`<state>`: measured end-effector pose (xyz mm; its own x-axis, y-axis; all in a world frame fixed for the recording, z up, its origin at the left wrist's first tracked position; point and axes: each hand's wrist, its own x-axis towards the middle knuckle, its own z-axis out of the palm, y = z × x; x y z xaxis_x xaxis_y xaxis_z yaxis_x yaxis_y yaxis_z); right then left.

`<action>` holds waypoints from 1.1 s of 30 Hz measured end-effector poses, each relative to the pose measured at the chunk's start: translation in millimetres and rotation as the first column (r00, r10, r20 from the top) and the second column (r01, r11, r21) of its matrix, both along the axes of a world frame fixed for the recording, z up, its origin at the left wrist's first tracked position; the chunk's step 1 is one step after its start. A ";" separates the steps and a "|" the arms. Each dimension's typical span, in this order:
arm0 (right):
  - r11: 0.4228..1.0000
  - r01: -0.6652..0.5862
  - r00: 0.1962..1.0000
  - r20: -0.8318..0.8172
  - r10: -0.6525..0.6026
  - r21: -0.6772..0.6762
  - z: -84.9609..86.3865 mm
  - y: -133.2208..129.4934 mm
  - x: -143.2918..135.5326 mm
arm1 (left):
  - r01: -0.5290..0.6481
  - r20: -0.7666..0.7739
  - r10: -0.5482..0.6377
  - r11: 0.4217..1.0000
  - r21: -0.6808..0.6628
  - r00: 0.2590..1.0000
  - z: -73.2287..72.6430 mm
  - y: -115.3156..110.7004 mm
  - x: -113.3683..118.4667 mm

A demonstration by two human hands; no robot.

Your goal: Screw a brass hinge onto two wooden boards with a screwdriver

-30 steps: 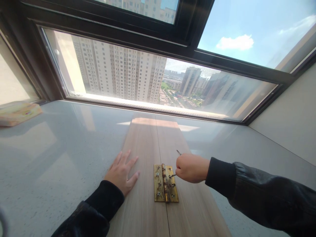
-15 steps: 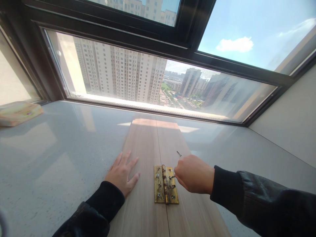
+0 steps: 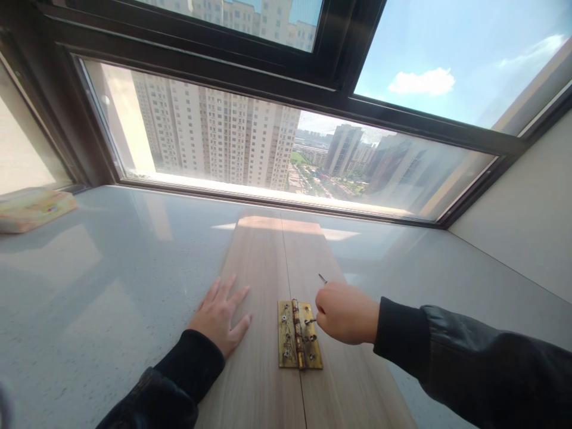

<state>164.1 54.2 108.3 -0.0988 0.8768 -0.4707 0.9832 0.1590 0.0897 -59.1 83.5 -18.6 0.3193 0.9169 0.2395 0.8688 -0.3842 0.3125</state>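
Note:
My left hand [image 3: 220, 319] lies flat with fingers spread on the left pale wooden board [image 3: 259, 256]. A worn brass hinge [image 3: 286, 342] straddles the seam between this board and the right board [image 3: 308, 250], with several screws in its holes. Just right of the hinge, my right hand [image 3: 346, 313] is closed in a fist. From its curled fingers a thin metal piece, apparently a screw [image 3: 311, 321], reaches to a hole in the right leaf. The fingertips are hidden. Beyond the fist lies a loose screw [image 3: 322, 278], partly covered by the hand.
Both boards rest on a white speckled counter [image 3: 111, 286]. A soft-looking pack [image 3: 36, 208] sits at the far left. Dark-framed windows [image 3: 313, 205] border the counter at the back, with a white wall [image 3: 518, 214] on the right.
My right hand and forearm have shifted slightly left, and the fist now covers part of the loose screw. My left hand stays put on the board.

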 end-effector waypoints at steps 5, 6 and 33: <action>0.977 0.045 0.996 -0.061 -0.059 -0.210 -2.3 17.6 8.4 | -0.006 0.000 0.006 1.000 -0.007 1.000 1.0 -0.5 0.3; 0.984 0.028 0.998 -0.055 -0.038 -0.175 -2.9 17.3 8.5 | -0.005 -0.004 0.005 1.000 -0.013 1.000 1.3 -0.1 -0.2; 0.824 0.330 0.826 -0.282 -0.489 -0.461 -7.3 22.4 30.6 | 0.016 -0.005 -0.016 1.000 -0.023 1.000 1.2 0.7 -1.5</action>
